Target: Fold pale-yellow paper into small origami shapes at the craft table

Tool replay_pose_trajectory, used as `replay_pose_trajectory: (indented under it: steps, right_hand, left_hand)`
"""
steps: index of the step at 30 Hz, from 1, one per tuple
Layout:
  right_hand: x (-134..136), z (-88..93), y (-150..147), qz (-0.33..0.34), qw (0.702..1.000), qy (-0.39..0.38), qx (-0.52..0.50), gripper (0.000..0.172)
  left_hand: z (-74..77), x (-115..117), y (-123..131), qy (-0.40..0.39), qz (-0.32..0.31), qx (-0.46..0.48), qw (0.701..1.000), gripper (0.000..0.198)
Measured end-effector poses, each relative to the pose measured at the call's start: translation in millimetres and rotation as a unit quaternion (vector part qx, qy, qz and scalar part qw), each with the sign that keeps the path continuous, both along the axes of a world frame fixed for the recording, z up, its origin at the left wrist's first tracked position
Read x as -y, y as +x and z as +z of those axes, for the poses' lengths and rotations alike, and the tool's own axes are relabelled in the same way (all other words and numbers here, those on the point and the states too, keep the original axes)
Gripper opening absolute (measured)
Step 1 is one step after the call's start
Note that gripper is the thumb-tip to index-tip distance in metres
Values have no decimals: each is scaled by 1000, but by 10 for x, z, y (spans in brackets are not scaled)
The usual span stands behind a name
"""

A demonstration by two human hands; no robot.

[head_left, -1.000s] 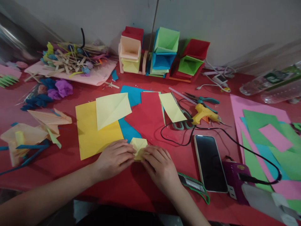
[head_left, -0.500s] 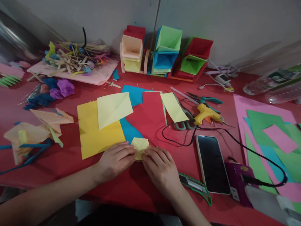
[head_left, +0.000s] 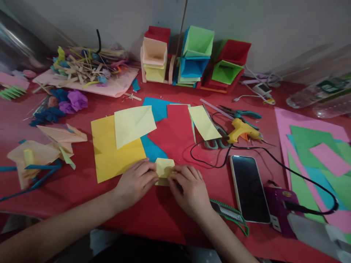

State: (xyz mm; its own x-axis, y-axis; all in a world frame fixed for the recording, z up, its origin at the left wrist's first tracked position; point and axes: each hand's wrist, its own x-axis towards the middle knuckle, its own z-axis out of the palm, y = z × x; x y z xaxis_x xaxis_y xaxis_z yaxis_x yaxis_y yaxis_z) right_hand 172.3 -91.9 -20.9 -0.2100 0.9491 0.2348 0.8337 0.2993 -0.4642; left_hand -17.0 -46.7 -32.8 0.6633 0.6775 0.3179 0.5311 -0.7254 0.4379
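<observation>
A small folded pale-yellow paper (head_left: pixel 163 168) lies on the red table (head_left: pixel 153 215) near the front edge. My left hand (head_left: pixel 135 182) presses its left side with curled fingers. From the right, my right hand (head_left: pixel 189 190) pinches its other edge. Both hands are closed on the paper. Just behind it lie a yellow sheet (head_left: pixel 109 153), a pale-yellow creased sheet (head_left: pixel 133 122), a blue sheet (head_left: pixel 150 148) and a red sheet (head_left: pixel 172 133).
A phone (head_left: pixel 249 188), a green box cutter (head_left: pixel 229 215), a yellow glue gun (head_left: pixel 242 132) with black cord, scissors and pliers lie to the right. Pink and green sheets (head_left: pixel 315 153) are far right. Folded paper boxes (head_left: pixel 192 58) line the wall. Sticks and paper flowers (head_left: pixel 74 102) sit left.
The hands have shifted slightly and flattened the small paper, which now shows a squarer outline. The view has tipped a little; nothing else on the table moved.
</observation>
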Motion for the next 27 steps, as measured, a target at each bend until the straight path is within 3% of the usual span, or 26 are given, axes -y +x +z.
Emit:
replay_pose_trajectory:
  steps: [6, 16, 27]
  right_hand:
    - [13, -22, -47, -82, 996, -31, -15, 13]
    - [-3, -4, -97, -135, 990, -32, 38, 14]
    - [9, 9, -38, -120, 990, -67, -20, 7]
  left_hand:
    - [43, -38, 40, -32, 36, -31, 998, 14]
    - [107, -10, 93, -51, 88, -58, 993, 12]
    - [140, -9, 129, -77, 71, -67, 992, 14]
